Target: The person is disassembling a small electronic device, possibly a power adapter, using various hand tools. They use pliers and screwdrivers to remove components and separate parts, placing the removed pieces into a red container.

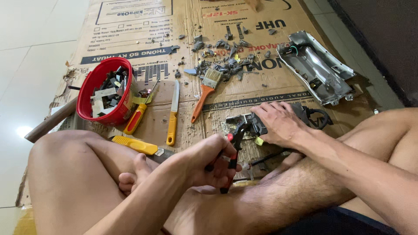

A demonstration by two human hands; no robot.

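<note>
A dark plastic-and-metal part point(250, 123) lies on the flattened cardboard sheet point(183, 126) on the floor, just in front of the person's crossed legs. The jaws of a pair of red-and-black pliers point(233, 150) bite at its near edge. The left hand point(208, 163) holds the pliers, its fingers point(226, 170) wrapped tight around both handles. The right hand point(278, 124) lies flat on top of the part, fingers spread and pressing it down; a black cable loop point(320, 118) sticks out just beyond that hand.

Near the left knee lies a yellow utility knife point(137, 145). Beyond it, side by side on the cardboard, are a screwdriver with a yellow-and-red handle point(136, 118), a knife with a yellow handle point(173, 114) and a paintbrush with an orange handle point(204, 92). A red bowl point(89, 89) of small broken scraps sits tilted at the left edge of the cardboard, touching the screwdriver's handle. Grey plastic fragments point(224, 61) are scattered past the brush's bristles. At the far right an opened silver metal housing point(318, 67) with wires inside rests well apart from the hands. Pale floor tiles point(26, 52) surround the cardboard.
</note>
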